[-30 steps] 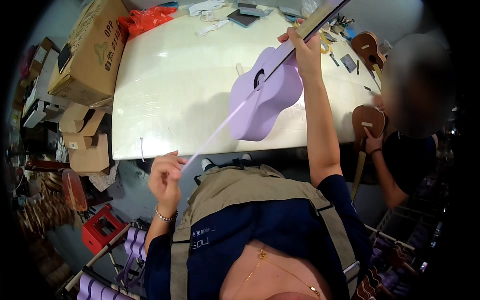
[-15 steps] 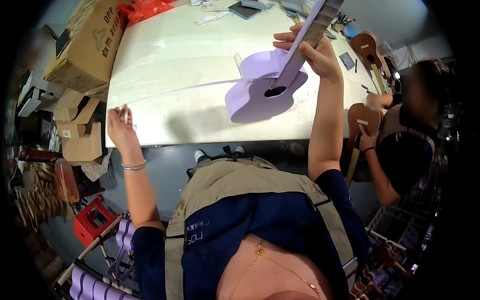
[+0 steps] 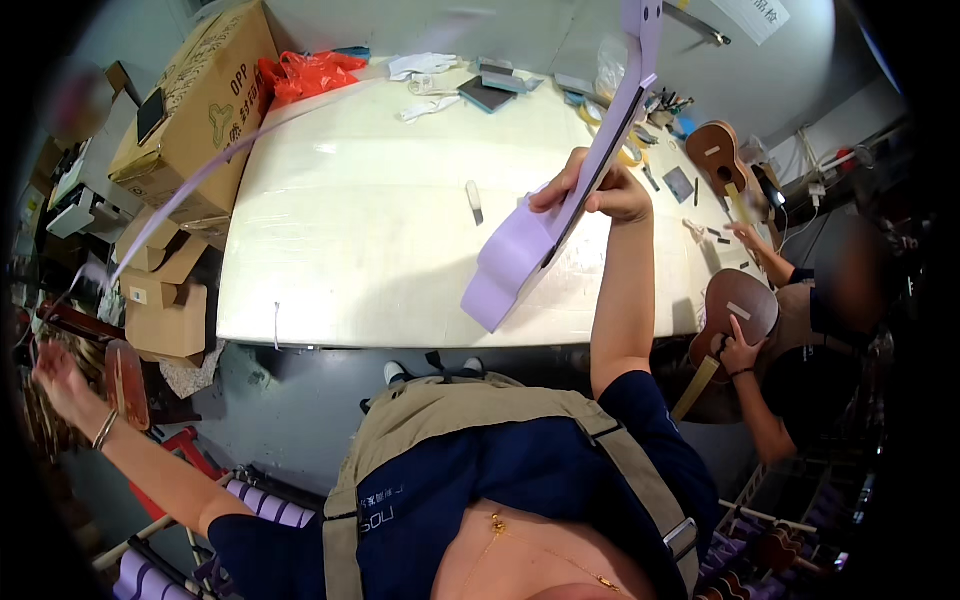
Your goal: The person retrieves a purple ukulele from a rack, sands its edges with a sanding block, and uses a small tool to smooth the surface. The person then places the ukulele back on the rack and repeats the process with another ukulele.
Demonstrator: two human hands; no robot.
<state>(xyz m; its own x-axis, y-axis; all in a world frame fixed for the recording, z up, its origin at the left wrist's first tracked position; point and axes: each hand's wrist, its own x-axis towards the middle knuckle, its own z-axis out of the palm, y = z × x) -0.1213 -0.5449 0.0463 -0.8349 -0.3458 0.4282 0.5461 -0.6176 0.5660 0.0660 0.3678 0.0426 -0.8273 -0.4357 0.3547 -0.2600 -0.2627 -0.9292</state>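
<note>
My right hand (image 3: 600, 190) grips the neck of a lavender ukulele (image 3: 520, 260) and holds it tilted above the white table (image 3: 350, 240), with the body low and the headstock high. My left hand (image 3: 55, 370) is stretched far out to the left over the floor and is blurred. A long lavender strip (image 3: 200, 180) arcs through the air from above the table toward the left and ends a little above that hand. Whether the fingers hold its end is not visible.
A big cardboard box (image 3: 190, 100) and a red bag (image 3: 305, 70) sit at the table's far left. Small cartons (image 3: 165, 300) are stacked beside it. On the right, a co-worker's hand (image 3: 740, 350) holds a brown ukulele (image 3: 740, 305), and another brown ukulele (image 3: 715, 150) lies on the table.
My right hand has lifted the lavender ukulele and turned it edge-on. My left arm has swung far out to the left and down, and the strip now trails loose in an arc.
</note>
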